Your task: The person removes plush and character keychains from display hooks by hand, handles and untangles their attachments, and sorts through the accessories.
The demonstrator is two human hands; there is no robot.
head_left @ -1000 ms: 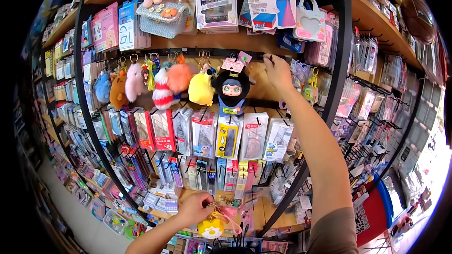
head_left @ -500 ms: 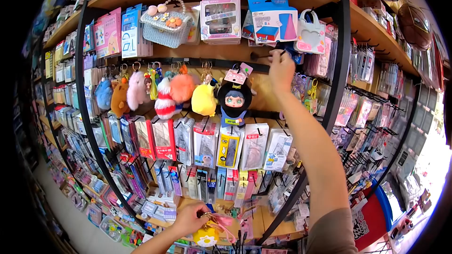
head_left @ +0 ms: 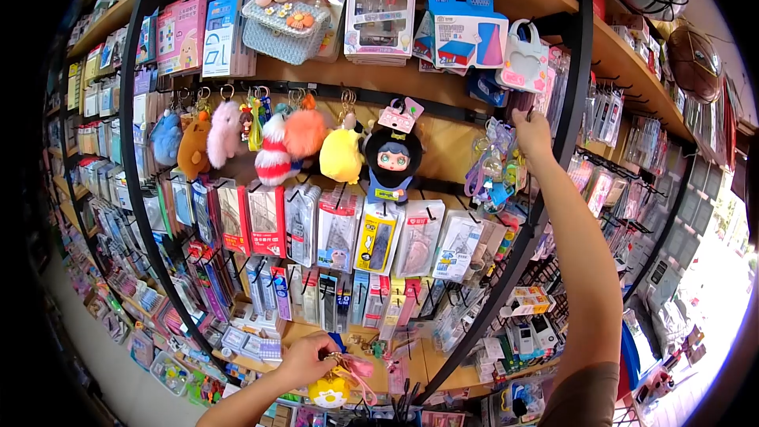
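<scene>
My left hand [head_left: 307, 360] is low in front of the shelves, its fingers closed on the metal clasp of a keychain. A yellow charm with a white flower [head_left: 329, 393] and a pink strap [head_left: 362, 375] hang from it. Raised at the right, my right hand [head_left: 534, 136] has its fingers closed beside the black upright post. Whatever it holds is hidden; a dark patch shows just above the fingertips. Colourful keychains [head_left: 494, 170] hang immediately left of that hand. A black plush doll keychain [head_left: 393, 160] hangs further left on the same bar.
Fluffy keychains, including a yellow one [head_left: 341, 156] and an orange one [head_left: 305, 136], line the black bar [head_left: 443, 111]. Above hang a knitted bag [head_left: 285, 32] and boxed goods. Below are packaged stationery on hooks. A black post [head_left: 571, 103] stands close to my right arm.
My right hand has moved right and down, from the bar to beside the post. The dark brush-like item it held no longer shows clearly. My left hand still holds the keychain.
</scene>
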